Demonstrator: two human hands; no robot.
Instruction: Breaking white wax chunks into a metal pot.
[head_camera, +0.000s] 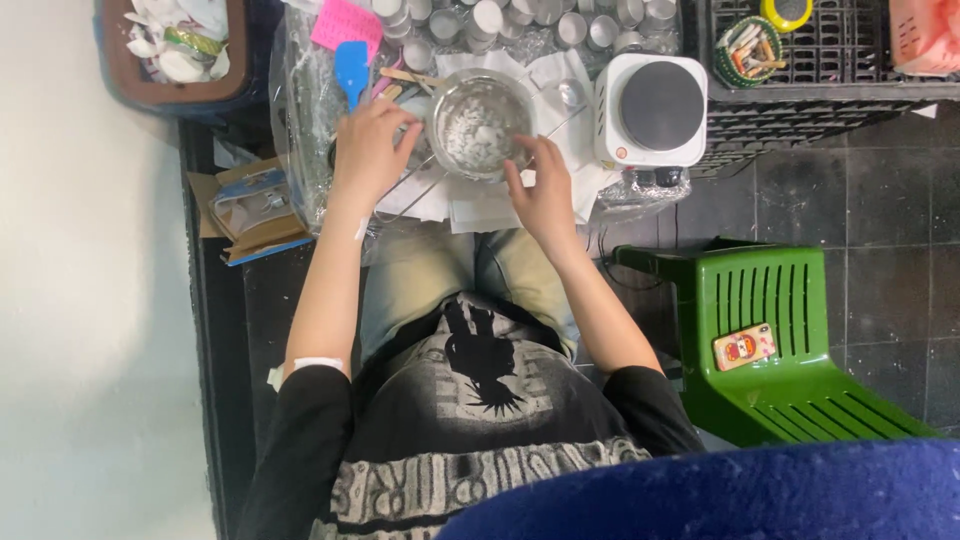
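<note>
In the upper middle of the frame stands a round, shiny metal bowl (481, 122) with white wax-like chunks (472, 132) inside. It stands on white paper sheets (480, 205) that cover a low work surface, probably to catch spills. The bowl is upright and its mouth opens straight up toward the camera. Because it is round, it has no long axis that I can name, and I see no handle on it.

The left hand (368, 150) rests at the left rim of the bowl, with the fingers (400, 125) spread and curved around the side; it seems to steady the bowl more than to grip it. The right hand (545, 190) is at the lower right rim, with the fingertips (520, 175) touching the edge and the palm half open. Whether it pinches something small, I cannot tell. With one hand on each side, the bowl is kept from sliding.

Just right of the bowl is a white square electric hot plate (650, 108) with a dark round top, close enough for heating. At the upper left of the bowl lies a blue silicone spatula (351, 70), and along the top edge stand many small metal cups (500, 20). At the lower right a green plastic stool (775, 330) carries a small orange phone-like card (744, 347).
</note>
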